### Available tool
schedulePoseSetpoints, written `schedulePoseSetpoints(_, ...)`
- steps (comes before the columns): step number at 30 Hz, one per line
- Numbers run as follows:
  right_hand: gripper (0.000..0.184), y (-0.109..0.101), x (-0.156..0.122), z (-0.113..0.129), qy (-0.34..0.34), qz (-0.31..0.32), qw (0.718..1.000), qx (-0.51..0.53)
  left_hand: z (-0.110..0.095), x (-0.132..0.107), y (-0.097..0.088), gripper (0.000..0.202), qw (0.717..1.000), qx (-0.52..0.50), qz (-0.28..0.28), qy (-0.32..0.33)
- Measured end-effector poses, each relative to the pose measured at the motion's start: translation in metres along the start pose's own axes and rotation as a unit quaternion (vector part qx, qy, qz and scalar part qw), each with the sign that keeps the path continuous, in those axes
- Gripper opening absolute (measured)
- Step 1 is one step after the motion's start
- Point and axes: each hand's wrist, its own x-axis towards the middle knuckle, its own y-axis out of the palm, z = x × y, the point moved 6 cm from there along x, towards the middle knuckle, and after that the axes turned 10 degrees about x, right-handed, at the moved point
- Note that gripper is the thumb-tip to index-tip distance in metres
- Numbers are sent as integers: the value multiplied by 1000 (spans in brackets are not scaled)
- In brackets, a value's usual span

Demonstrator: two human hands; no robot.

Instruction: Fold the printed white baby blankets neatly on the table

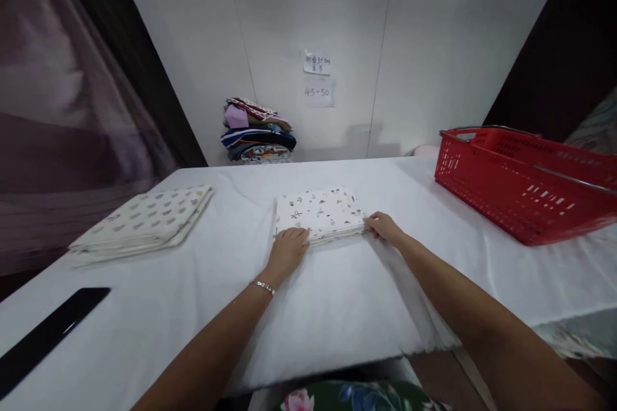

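Observation:
A folded white cloth (pixel 322 210) printed with small scattered figures lies flat in the middle of the table, its layers showing along the near edge. At its near left corner, my left hand (pixel 290 249) is closed over the edge, with a bracelet (pixel 263 286) on the wrist. My right hand (pixel 384 227) pinches the near right corner between thumb and fingers. The undersides of the fingers on both hands are hidden.
White fabric covers the table (pixel 231 327). A folded patterned cloth (pixel 149 218) lies left, near a dark flat object (pixel 53 334). A red basket (pixel 506 186) stands right. Stacked fabrics (pixel 260 135) rest by the back wall, where paper notes (pixel 318 80) hang.

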Motion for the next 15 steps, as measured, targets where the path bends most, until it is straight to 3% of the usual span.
schedulePoseSetpoints(8,31,7,5,7,39,45,995,-86,30,-28,-3,31,999,6,-17,-36)
schedulePoseSetpoints(15,26,6,6,9,5,17,997,-78,40,-30,9,34,994,-44,-28,-91)
